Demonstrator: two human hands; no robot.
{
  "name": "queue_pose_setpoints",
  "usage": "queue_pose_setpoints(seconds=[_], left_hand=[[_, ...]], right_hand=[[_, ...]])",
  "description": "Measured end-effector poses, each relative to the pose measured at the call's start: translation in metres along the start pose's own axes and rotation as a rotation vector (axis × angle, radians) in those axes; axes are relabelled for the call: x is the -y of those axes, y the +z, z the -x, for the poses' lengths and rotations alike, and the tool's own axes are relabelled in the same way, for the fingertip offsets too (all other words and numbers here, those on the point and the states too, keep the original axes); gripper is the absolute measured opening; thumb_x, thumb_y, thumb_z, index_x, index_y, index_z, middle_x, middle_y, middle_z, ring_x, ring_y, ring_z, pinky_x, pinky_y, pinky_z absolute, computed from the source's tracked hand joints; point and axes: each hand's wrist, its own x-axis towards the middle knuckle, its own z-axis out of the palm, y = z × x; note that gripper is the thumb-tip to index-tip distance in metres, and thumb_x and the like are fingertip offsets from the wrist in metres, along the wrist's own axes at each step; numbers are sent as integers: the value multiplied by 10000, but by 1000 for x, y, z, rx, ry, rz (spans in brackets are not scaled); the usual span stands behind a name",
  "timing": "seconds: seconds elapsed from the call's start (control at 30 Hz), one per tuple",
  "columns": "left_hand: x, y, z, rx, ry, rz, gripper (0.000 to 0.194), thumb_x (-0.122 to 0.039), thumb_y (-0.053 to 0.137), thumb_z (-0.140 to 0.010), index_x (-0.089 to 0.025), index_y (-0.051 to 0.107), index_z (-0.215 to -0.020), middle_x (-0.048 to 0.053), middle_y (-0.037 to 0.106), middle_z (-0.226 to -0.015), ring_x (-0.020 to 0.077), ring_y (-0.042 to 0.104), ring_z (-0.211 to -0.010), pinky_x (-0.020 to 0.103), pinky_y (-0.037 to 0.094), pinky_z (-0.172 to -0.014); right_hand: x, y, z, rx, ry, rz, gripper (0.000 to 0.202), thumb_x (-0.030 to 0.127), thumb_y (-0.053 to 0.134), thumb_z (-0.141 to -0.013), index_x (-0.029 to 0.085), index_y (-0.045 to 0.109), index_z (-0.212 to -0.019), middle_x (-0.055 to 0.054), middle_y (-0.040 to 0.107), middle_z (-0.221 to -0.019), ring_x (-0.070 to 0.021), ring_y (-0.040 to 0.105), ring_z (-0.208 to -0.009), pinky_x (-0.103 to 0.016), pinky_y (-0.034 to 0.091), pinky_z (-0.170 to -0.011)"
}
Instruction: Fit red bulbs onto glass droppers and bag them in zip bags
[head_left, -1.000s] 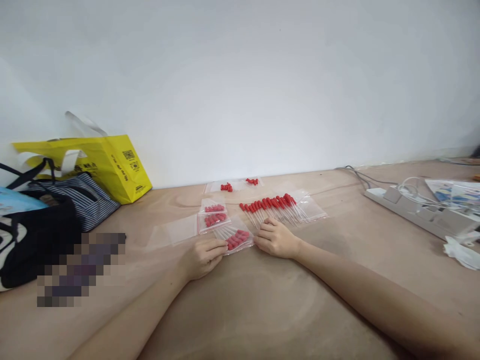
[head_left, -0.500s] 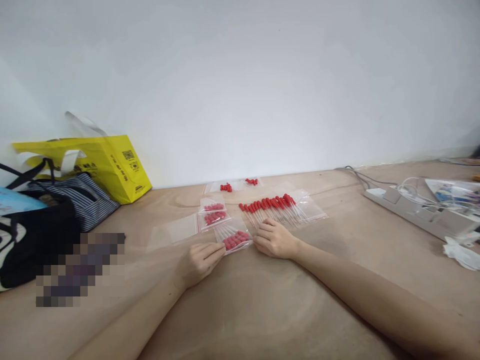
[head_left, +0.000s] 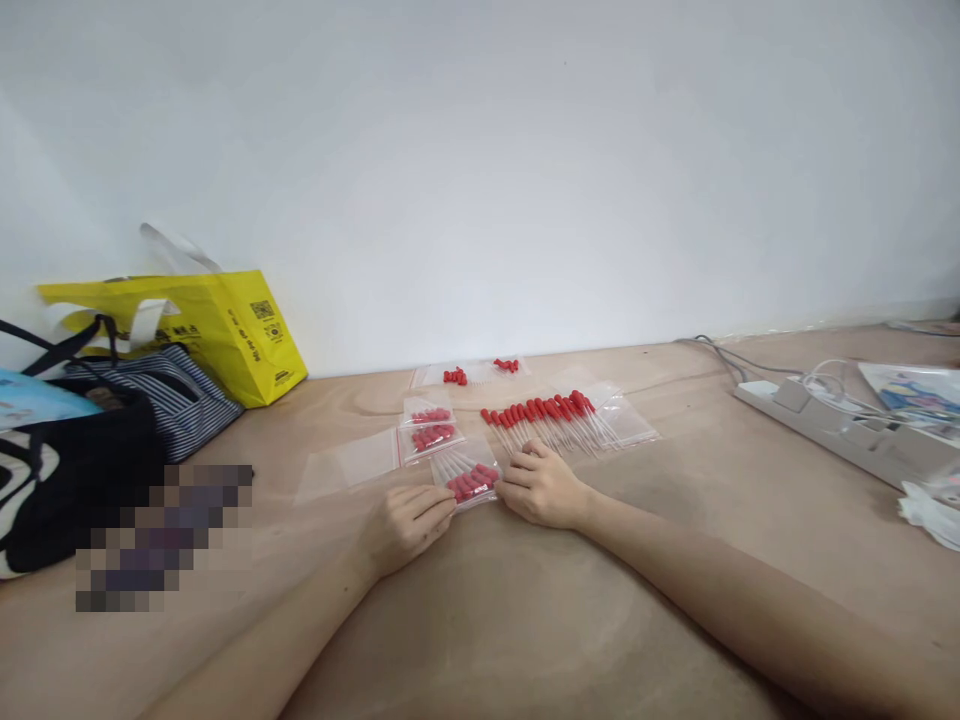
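A small clear zip bag lies on the table, holding several white sticks with red tips. My left hand is closed on its near left corner, thumb and fingers pinched together. At the near right corner my right hand grips the same bag with curled fingers, which hide that corner. Just beyond my right hand a row of loose red-tipped sticks rests partly on a clear bag. Another filled bag lies beyond the held one, overlapping a further bag with red tips.
A flat clear bag lies left of the filled ones. Near the wall are more red-tipped pieces on clear plastic. A yellow bag and a striped pouch stand left; a white power strip and crumpled tissue lie right.
The view has shifted slightly. My right hand has moved a little nearer to my left at the bag's near edge; both hands stay closed on the bag.
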Motion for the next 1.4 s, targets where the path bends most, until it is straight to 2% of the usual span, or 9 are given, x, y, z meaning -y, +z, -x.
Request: queue_pose_setpoints(seconds=[0.13,0.37,0.6,0.83,0.97,1.2,1.3,1.4], left_hand=[[0,1,1,2,15,5,157,-120,451,-807,-166,601,-801,28,682,-735,122,632,-631,225,511,-576],[1,0,-2,10,21,8,165,-103,432,-804,-145,592,-791,48,674,-727,137,624,-619,242,510,-576],[0,-3,-2,-1,7,12,187,-99,431,-809,-163,600,-759,25,671,-698,118,616,-603,234,516,-586],[1,-3,-1,-9,5,58,163,-97,450,-793,-167,593,-760,26,668,-689,119,614,-600,236,518,-584],[1,-3,-2,-1,-7,86,139,-110,473,-787,-172,593,-756,19,667,-692,116,612,-598,235,514,-577],[-2,-2,-4,-19,14,127,156,-88,469,-788,-172,589,-842,27,675,-771,129,620,-695,251,520,-662],[-7,-5,-4,-24,-100,235,139,-100,486,-780,-175,585,-842,33,653,-765,136,603,-730,247,505,-672],[-12,-8,-5,61,-438,303,202,-214,481,-808,-171,558,-990,30,612,-746,135,586,-663,245,497,-609]], right_hand=[[12,10,-15,-21,-43,-26,216,159,422,-834,160,538,-652,3,527,-594,-119,398,-638,-290,241,-624],[23,24,-32,-71,-83,-47,253,149,406,-825,166,498,-590,16,521,-582,-111,383,-611,-303,228,-619],[11,10,-18,-38,-58,-24,285,135,379,-839,164,481,-575,26,495,-539,-99,396,-609,-307,231,-653],[0,-8,6,-6,-8,-39,244,96,366,-827,156,531,-657,10,517,-575,-104,397,-588,-290,258,-656],[2,-9,9,-1,46,-69,217,102,386,-802,156,528,-647,-3,514,-576,-113,407,-594,-290,266,-648],[9,-9,8,32,90,-134,166,115,397,-785,163,518,-681,-8,524,-592,-122,440,-595,-284,291,-619],[11,-15,11,83,171,-273,135,126,378,-810,170,491,-749,-27,549,-695,-122,477,-627,-258,340,-607],[13,-21,14,105,323,-515,89,138,355,-844,179,432,-827,-75,555,-895,-121,523,-771,-231,405,-646]])
